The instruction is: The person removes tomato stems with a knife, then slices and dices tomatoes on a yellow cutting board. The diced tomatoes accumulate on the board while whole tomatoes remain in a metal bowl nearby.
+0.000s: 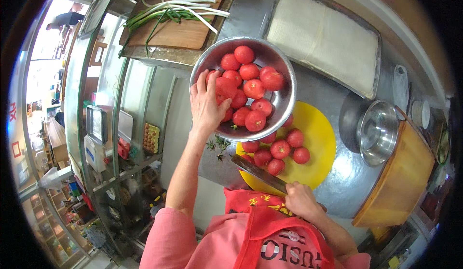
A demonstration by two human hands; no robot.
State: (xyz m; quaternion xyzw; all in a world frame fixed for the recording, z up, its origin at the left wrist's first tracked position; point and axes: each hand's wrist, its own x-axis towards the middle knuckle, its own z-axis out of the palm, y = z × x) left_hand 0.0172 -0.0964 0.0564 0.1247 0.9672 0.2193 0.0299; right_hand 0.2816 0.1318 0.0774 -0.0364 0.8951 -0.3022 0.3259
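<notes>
My left hand reaches over the left rim of a large stainless steel bowl full of tomatoes, its fingers spread on a big tomato; whether it grips that one I cannot tell. In my right hand is the handle of a knife with a broad dark blade, which points up and left over the near edge of a round yellow cutting board. Several tomatoes lie on the board, just below the bowl. Green tomato stems are scattered on the metal counter left of the board.
Spring onions rest on a wooden board at the upper left. A cloth-covered tray stands at the upper right. To the right are an empty metal bowl and a wooden board. Glass shelving borders the left side.
</notes>
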